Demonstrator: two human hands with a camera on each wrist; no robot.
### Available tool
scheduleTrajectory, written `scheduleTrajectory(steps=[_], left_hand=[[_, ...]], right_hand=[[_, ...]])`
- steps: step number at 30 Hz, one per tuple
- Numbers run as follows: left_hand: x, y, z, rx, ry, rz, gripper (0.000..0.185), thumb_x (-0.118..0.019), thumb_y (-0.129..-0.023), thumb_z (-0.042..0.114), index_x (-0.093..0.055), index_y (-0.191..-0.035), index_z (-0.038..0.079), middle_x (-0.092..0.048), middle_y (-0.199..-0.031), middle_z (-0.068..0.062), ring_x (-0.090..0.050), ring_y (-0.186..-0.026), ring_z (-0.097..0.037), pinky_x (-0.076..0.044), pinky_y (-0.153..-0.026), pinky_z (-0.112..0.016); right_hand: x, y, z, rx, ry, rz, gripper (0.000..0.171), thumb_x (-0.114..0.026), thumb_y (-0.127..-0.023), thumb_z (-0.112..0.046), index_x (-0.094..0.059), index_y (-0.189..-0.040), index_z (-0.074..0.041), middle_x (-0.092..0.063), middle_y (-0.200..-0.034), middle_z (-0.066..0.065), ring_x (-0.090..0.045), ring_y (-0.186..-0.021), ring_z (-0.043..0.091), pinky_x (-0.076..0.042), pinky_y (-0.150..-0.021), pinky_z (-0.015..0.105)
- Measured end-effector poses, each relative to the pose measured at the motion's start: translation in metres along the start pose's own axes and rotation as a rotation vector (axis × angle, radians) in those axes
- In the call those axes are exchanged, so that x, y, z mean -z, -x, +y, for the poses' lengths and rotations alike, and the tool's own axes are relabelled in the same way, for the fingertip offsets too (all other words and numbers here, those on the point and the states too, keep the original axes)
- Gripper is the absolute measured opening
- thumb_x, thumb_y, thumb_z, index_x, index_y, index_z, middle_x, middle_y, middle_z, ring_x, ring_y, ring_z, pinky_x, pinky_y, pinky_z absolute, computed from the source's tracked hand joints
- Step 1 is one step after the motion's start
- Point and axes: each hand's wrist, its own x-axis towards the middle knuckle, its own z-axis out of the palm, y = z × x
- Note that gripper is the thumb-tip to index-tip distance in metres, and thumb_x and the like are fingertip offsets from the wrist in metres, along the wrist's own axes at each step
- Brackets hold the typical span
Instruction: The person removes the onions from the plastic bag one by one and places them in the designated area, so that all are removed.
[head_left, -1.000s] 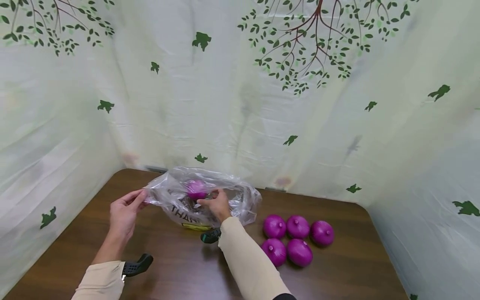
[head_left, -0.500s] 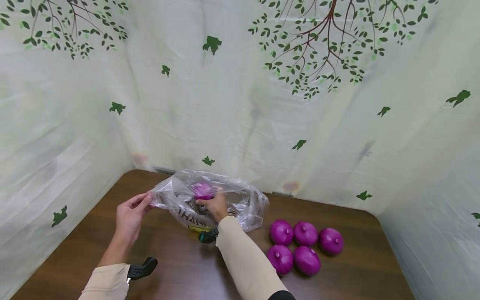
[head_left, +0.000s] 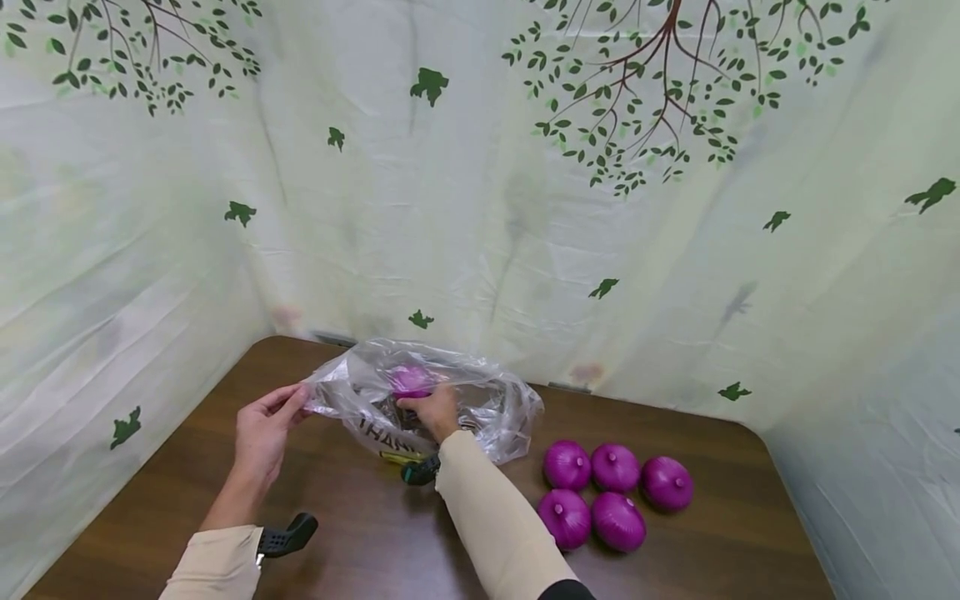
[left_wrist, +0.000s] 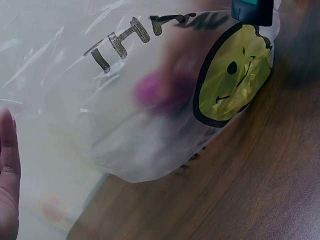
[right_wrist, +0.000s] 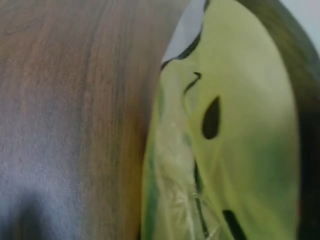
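Note:
A clear plastic bag point(head_left: 517, 408), printed with THANK and a yellow smiley, lies with its mouth spread at the back of the table. My left hand point(head_left: 258, 429) pinches the bag's left edge between thumb and fingers. My right hand point(head_left: 435, 410) reaches inside, its fingers curled at a purple onion point(head_left: 411, 382). Through the cloudy plastic in the left wrist view, blurred fingers overlap the same onion point(left_wrist: 165, 92). In the right wrist view, the printed bag point(right_wrist: 240, 110) hides the right hand.
Several purple onions point(head_left: 617, 521) sit grouped on the brown wooden table point(head_left: 360, 533), right of the bag and beside the right forearm. Behind the table hangs a pale curtain point(head_left: 465, 208) with leaf prints, which also closes off both sides.
My right hand has shifted slightly left inside the bag, closer to the onion. My left hand keeps its pinch on the edge. The head view has turned a little left.

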Motion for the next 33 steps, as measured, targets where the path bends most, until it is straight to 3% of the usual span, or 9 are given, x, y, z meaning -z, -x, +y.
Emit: scheduleTrajectory(steps=[5, 18, 22, 27, 33], left_hand=[[-0.001, -0.001, 0.000, 0.013, 0.000, 0.001, 0.009, -0.070, -0.088, 0.011, -0.076, -0.087, 0.017, -0.069, -0.082, 0.006, -0.065, -0.071, -0.006, -0.055, -0.071, -0.017], [-0.001, 0.000, 0.000, -0.018, 0.019, 0.001, 0.010, -0.070, -0.088, 0.009, -0.076, -0.085, 0.016, -0.070, -0.081, 0.005, -0.065, -0.069, -0.006, -0.055, -0.069, -0.018], [-0.004, 0.000, -0.001, -0.011, 0.048, 0.012, 0.011, -0.069, -0.087, 0.007, -0.076, -0.084, 0.015, -0.070, -0.080, 0.004, -0.065, -0.067, -0.007, -0.056, -0.068, -0.018], [-0.007, -0.001, -0.002, -0.007, 0.092, 0.034, 0.011, -0.070, -0.086, 0.004, -0.077, -0.084, 0.012, -0.071, -0.079, 0.003, -0.066, -0.065, -0.008, -0.056, -0.067, -0.018], [-0.009, -0.003, 0.001, 0.002, 0.130, 0.043, 0.010, -0.070, -0.086, 0.003, -0.077, -0.084, 0.010, -0.072, -0.080, 0.003, -0.067, -0.067, -0.008, -0.056, -0.067, -0.018]], right_hand=[[0.003, 0.002, -0.004, -0.012, -0.003, -0.042, 0.059, -0.090, -0.064, -0.016, -0.060, -0.109, 0.010, -0.065, -0.103, 0.016, -0.060, -0.098, 0.023, -0.051, -0.091, 0.036], [-0.004, 0.004, -0.008, 0.073, -0.039, -0.063, 0.059, -0.088, -0.064, -0.010, -0.061, -0.114, 0.004, -0.068, -0.105, 0.014, -0.064, -0.099, 0.025, -0.051, -0.091, 0.036], [0.001, 0.006, -0.009, 0.067, -0.085, -0.052, 0.059, -0.089, -0.061, -0.008, -0.063, -0.113, 0.002, -0.069, -0.102, 0.012, -0.064, -0.097, 0.023, -0.051, -0.090, 0.034], [0.009, 0.011, -0.014, 0.060, -0.054, -0.051, 0.063, -0.092, -0.057, -0.013, -0.062, -0.112, 0.000, -0.066, -0.100, 0.009, -0.063, -0.094, 0.022, -0.052, -0.087, 0.032], [0.029, 0.022, -0.019, 0.051, -0.062, -0.118, 0.060, -0.090, -0.061, -0.010, -0.061, -0.113, -0.001, -0.066, -0.102, 0.009, -0.063, -0.095, 0.022, -0.053, -0.085, 0.033]])
